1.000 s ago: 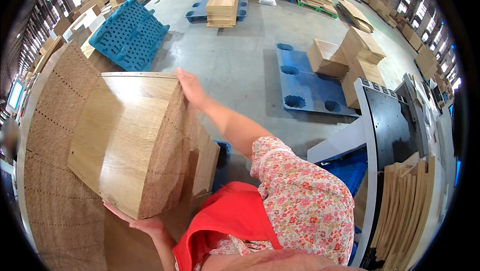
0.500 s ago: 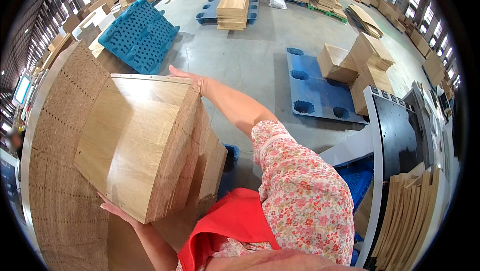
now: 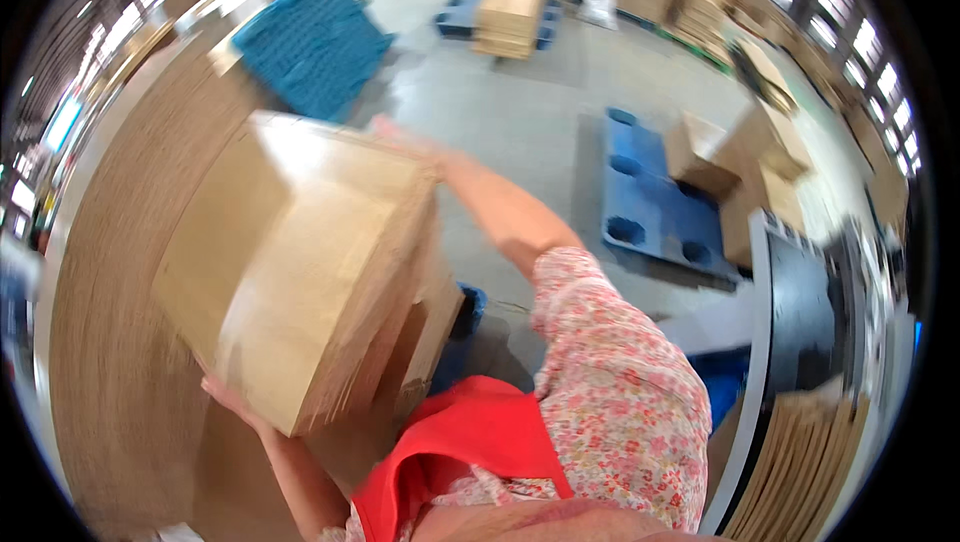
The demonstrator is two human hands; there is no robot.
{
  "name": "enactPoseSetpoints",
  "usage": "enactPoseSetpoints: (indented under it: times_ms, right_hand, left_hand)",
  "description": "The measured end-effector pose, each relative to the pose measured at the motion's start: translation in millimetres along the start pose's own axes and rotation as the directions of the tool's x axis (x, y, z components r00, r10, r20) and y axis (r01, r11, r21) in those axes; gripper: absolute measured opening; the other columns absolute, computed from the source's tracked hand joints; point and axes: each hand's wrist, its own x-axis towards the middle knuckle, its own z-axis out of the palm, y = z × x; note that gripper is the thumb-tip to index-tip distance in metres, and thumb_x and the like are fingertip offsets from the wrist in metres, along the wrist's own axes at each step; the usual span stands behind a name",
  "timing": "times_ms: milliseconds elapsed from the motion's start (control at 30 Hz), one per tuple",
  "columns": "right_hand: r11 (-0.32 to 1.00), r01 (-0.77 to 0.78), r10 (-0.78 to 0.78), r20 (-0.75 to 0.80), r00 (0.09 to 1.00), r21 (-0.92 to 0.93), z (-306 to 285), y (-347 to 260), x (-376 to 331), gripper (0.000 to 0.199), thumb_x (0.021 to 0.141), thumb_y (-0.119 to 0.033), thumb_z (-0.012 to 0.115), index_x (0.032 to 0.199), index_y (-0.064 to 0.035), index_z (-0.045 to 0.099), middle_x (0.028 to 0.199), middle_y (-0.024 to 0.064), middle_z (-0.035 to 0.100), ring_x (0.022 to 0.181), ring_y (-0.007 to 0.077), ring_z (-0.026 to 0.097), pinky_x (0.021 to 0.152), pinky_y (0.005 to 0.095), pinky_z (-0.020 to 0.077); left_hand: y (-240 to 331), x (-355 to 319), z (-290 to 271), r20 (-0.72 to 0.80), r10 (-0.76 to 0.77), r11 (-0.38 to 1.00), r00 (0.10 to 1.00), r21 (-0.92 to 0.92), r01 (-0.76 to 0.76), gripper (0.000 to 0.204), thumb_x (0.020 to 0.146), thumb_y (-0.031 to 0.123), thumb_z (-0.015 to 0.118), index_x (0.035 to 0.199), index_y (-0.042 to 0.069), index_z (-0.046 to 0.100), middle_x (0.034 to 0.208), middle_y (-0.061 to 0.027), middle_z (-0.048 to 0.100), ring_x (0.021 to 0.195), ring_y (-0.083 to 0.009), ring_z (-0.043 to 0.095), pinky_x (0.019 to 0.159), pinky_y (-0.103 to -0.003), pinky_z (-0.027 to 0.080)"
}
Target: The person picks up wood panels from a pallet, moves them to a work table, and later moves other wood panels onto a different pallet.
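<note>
The tall brown wall of stacked corrugated cardboard (image 3: 110, 342) is filling the frame from 7 to 10 o'clock. Against it, at about 9 o'clock of centre, a thick tan bundle of flat cardboard sheets (image 3: 300, 292) is being carried tilted, clear of the floor. The bundle is motion-blurred; sheet count cannot be told.

A grey concrete floor (image 3: 520, 112) is being crossed behind it. A blue plastic pallet (image 3: 650, 212) at 2 o'clock is bearing folded brown cartons (image 3: 735, 167); a second blue pallet, stood on edge (image 3: 310, 42), is seen at 11 o'clock.

The bundle is being supported from below by the left hand (image 3: 232, 400) at 7 o'clock, palm up against the lower corner, fingers hidden by the stack. The right hand (image 3: 400, 134) is being laid flat over the far top edge at 12 o'clock, fingers extended; whether they are hooked over the edge cannot be told.

Handling, judged: the bundle is likely stiff across its face but loose between sheets, so sliding is being risked when tilted. It is probably moderately heavy and bulky. Hold is best taken at opposite corners, one under, one over, with the sheets squeezed together.
</note>
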Motion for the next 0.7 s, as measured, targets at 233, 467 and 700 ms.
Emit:
enactPoseSetpoints:
  times_ms: [233, 467, 700]
  right_hand:
    - [0.851, -0.282, 0.138, 0.329, 0.934, 0.443, 18, -20, 5, 0.068, 0.096, -0.057, 0.026, 0.138, -0.0064, 0.040, 0.134, 0.0097, 0.050, 0.123, 0.0242, 0.048, 0.106, 0.0366, 0.0346]
    - [0.887, -0.321, 0.263, 0.209, 0.942, 0.332, 53, -39, 12, 0.077, 0.092, -0.065, 0.025, 0.139, -0.0064, 0.038, 0.139, 0.0107, 0.045, 0.125, 0.0260, 0.046, 0.103, 0.0392, 0.0380]
    - [0.910, -0.310, 0.291, 0.110, 0.950, 0.276, 48, -35, 7, 0.082, 0.090, -0.069, 0.025, 0.139, -0.0049, 0.038, 0.139, 0.0120, 0.045, 0.123, 0.0276, 0.046, 0.102, 0.0390, 0.0383]
  left_hand:
    - [20, 19, 4, -0.170, 0.022, 0.972, 0.985, -0.225, -0.061, 0.070, 0.096, 0.058, 0.016, 0.147, 0.011, 0.021, 0.146, -0.0104, 0.031, 0.130, -0.0258, 0.036, 0.108, -0.039, 0.031]
    - [30, 40, -1, -0.148, -0.032, 0.956, 0.989, -0.292, -0.012, 0.069, 0.098, 0.054, 0.019, 0.149, 0.011, 0.004, 0.147, -0.0113, 0.029, 0.131, -0.0252, 0.034, 0.108, -0.038, 0.029]
    - [7, 49, -7, -0.105, 0.069, 0.857, 0.992, -0.503, -0.112, 0.069, 0.100, 0.047, 0.021, 0.148, 0.006, -0.006, 0.149, -0.0132, 0.026, 0.132, -0.0228, 0.033, 0.109, -0.035, 0.028]
